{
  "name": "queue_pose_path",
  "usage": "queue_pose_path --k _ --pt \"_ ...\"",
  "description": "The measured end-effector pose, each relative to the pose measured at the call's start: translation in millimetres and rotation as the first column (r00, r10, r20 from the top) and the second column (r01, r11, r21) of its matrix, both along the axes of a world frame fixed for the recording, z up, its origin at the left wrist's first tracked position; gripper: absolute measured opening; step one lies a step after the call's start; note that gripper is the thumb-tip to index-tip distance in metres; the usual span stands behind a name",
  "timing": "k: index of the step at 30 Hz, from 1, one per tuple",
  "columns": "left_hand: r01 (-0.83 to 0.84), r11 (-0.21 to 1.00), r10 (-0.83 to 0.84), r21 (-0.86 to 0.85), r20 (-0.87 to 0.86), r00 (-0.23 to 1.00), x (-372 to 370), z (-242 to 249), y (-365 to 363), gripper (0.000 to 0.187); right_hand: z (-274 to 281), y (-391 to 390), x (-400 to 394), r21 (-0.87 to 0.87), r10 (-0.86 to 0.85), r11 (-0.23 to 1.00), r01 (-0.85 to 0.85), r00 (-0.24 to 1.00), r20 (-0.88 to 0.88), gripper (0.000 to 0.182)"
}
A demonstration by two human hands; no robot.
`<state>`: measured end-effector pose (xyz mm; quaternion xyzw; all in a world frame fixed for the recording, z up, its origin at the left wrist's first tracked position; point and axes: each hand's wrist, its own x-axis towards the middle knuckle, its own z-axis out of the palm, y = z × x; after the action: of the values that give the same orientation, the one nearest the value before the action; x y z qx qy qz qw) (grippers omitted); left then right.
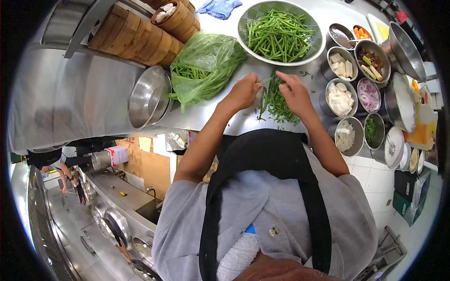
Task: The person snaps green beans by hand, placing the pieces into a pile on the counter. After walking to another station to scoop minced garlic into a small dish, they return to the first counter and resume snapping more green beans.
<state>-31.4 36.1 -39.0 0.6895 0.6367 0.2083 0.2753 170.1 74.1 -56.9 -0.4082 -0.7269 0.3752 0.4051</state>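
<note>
My left hand (pixel 244 92) is closed in a pinch, with a thin green bean (pixel 266 81) showing at its fingertips. Opposite it, my right hand (pixel 297 96) has its index finger stretched out and its thumb apart from it, over a loose pile of green bean pieces (pixel 280 107) on the steel counter. Just beyond both hands stands a perforated metal colander (pixel 243 38) heaped with long green beans (pixel 281 35). Left of my left hand, a green plastic bag (pixel 211 70) holds more beans.
Metal bowls (pixel 146 100) and bamboo steamers (pixel 133 37) stand at the left. Along the right are several metal containers, including sliced red onion (pixel 369 95), white pieces (pixel 340 99) and chopped greens (pixel 370 131). A blue cloth (pixel 219 7) lies behind. Another person (pixel 61 164) works at far left.
</note>
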Motion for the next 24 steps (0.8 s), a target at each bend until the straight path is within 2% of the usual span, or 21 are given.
queue_pose_path --k 1,4,7,10,13,16,19,22,24 --pt "0.005 0.992 0.012 -0.129 0.125 0.992 -1 11 -4 0.015 10 0 -3 0.030 0.037 0.999 -0.036 0.999 -0.029 0.021" --pt "0.082 0.968 0.031 -0.236 0.437 0.899 -5 24 -16 0.016 24 1 -1 -0.095 0.212 0.975 -0.200 0.967 0.143 0.021" --pt "0.061 0.978 0.006 -0.200 0.320 0.947 -5 32 -21 0.013 20 1 2 -0.019 0.310 0.948 -0.317 0.912 0.270 0.022" --pt "0.068 0.983 -0.023 -0.171 0.251 0.968 -4 23 -24 0.012 24 -8 2 -0.008 0.310 0.947 -0.321 0.907 0.284 0.021" --pt "0.095 0.988 -0.069 -0.123 0.195 0.978 -1 25 -28 0.011 17 -10 0 -0.034 0.316 0.943 -0.331 0.859 0.404 0.021" --pt "0.044 0.996 -0.022 -0.080 0.255 0.967 9 28 -31 0.011 11 -11 -9 -0.115 0.143 0.988 -0.101 0.879 0.456 0.022" --pt "-0.042 0.994 0.061 -0.098 0.208 0.976 14 46 -34 0.015 -4 3 -7 -0.129 -0.010 0.989 0.074 0.897 0.441 0.021" --pt "-0.020 0.997 0.031 -0.072 0.151 0.988 8 47 -40 0.014 7 -1 1 0.050 -0.045 0.998 0.037 0.984 0.173 0.020" --pt "0.022 0.996 -0.019 -0.083 0.039 0.999 9 35 -39 0.016 18 -14 -5 0.061 0.132 0.988 -0.140 0.983 0.124 0.021"
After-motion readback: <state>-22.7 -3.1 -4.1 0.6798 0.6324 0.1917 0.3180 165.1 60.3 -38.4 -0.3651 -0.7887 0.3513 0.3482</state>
